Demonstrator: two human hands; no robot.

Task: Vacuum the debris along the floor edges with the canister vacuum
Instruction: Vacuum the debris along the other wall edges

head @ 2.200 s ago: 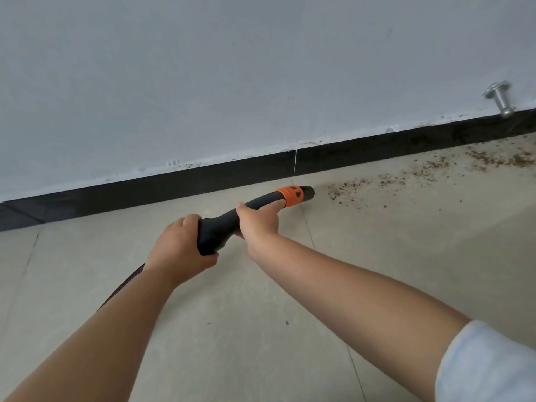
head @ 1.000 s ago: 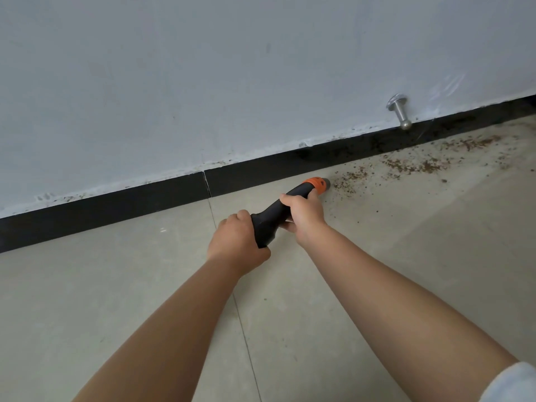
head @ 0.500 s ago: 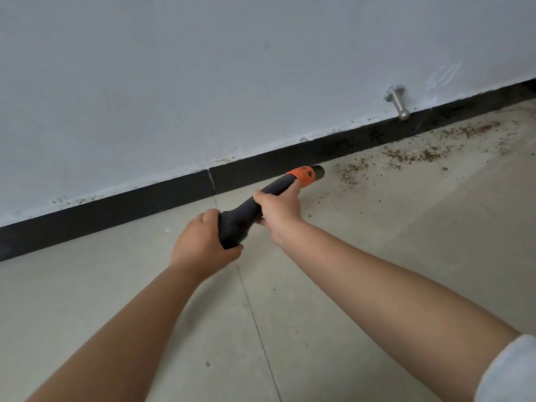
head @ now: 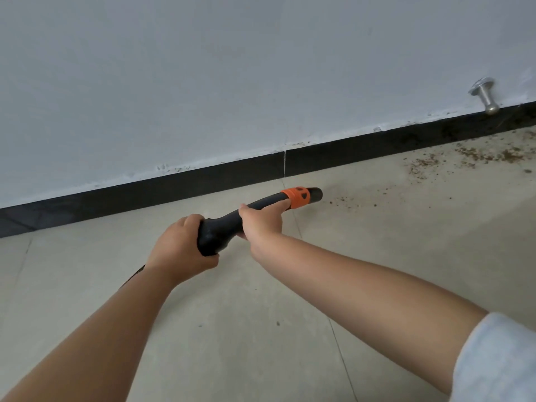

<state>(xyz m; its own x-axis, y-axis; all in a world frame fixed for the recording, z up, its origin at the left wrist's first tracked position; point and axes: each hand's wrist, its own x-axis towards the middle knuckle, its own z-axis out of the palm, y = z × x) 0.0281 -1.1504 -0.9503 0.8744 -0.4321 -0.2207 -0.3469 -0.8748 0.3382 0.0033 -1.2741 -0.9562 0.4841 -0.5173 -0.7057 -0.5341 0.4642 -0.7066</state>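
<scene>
Both hands hold a black vacuum hose handle point(head: 223, 227) with an orange collar near its open tip point(head: 314, 194). My left hand point(head: 181, 250) grips the thick rear end, where the hose runs back under my forearm. My right hand point(head: 262, 223) grips the shaft just behind the collar. The tip points right, low over the beige tile floor, a short way from the black skirting. A few brown crumbs point(head: 345, 202) lie just right of the tip. A denser patch of debris point(head: 464, 158) lies along the skirting at the far right. The canister is out of view.
A white wall meets a black skirting board point(head: 174, 184) that runs across the view. A metal door stopper point(head: 485, 98) sticks out of the wall at the far right, above the debris. Tile floor point(head: 261, 329) spreads in front of me.
The view has swung left, so the door stopper and debris now sit further right. The tip is lower and faces a thin trail of crumbs; both hands keep their grip.
</scene>
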